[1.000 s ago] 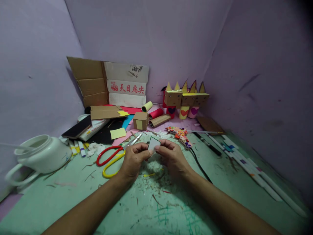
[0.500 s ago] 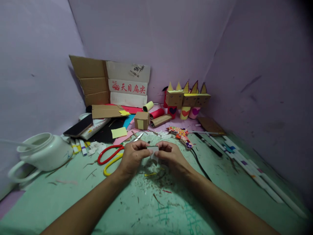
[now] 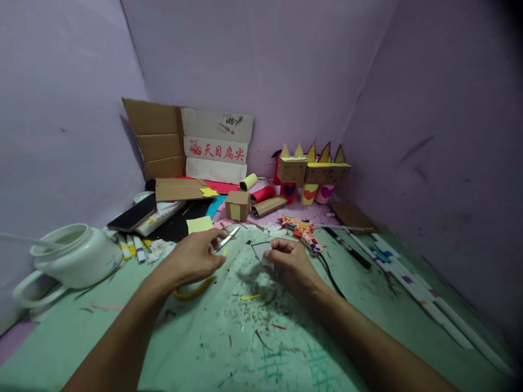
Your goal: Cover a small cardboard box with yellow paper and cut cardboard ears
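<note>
My right hand (image 3: 288,261) pinches a small pale card piece with a dark edge (image 3: 261,251) between thumb and fingers, just above the green table cover. My left hand (image 3: 196,256) hovers over the scissors (image 3: 196,291), with thumb and fingers apart. One yellow handle loop shows below that hand and the metal blades stick out past its fingertips; the red handle is hidden behind it. Whether the fingers touch the scissors is hard to tell. Small scraps and a yellow strip (image 3: 250,297) lie between my hands.
At left stands a white pot (image 3: 81,256) beside a phone (image 3: 133,212). Behind are a cardboard box (image 3: 237,206), paper rolls (image 3: 262,194) and box-headed figures (image 3: 292,171). A patterned glue gun (image 3: 300,227) with its cord, a black pen (image 3: 347,247) and white sticks (image 3: 425,294) lie right.
My left hand has let go of the card piece and moved left over the scissors. My right hand keeps the card, now tilted and more of it showing.
</note>
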Tool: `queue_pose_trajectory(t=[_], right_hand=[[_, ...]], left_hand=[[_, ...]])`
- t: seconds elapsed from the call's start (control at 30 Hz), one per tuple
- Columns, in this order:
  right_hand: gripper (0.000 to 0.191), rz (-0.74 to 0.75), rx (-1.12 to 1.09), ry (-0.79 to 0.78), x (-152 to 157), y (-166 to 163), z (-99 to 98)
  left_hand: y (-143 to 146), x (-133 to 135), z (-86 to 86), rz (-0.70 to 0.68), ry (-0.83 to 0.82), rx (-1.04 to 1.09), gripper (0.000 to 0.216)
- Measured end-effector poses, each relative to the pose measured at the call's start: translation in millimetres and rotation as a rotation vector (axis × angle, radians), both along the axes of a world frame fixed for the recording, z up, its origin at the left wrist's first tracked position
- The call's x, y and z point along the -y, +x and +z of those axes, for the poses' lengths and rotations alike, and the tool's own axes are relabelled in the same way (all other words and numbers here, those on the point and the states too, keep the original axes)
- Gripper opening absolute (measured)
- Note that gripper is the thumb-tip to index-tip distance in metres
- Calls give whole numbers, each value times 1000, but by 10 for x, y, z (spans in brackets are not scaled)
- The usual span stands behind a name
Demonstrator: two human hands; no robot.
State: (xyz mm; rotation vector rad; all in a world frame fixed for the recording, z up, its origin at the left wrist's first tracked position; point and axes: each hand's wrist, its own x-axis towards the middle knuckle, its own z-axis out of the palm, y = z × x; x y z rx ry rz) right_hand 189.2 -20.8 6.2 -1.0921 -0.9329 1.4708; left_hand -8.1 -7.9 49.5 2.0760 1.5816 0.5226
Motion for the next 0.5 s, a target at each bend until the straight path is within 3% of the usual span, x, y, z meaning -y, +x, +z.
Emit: queue_pose_trajectory(t=[0.07,0.13,0.2,0.3,0.4,0.5], right_hand=[[14,-5,11,5,-4,4,17],[14,-12,7,19,-1,2,32],[13,-29,6,35,3,-5,42],[12,-56,2,68,-1,-16,44],[12,-48,-3,74,-14,-20,49],[11,-27,3,54,-18,-12,86]], left_hand=[[-179,-24,3,-52,-68,-293,40],[-258,-24,-56,-31,-62,-410,46],[-249,-7,-123,21,-36,-424,51],[-183,23,-147,94,-3,-405,42],[-164,32,-63,125,24,-376,28],[-190,28,70,89,29,-270,28]])
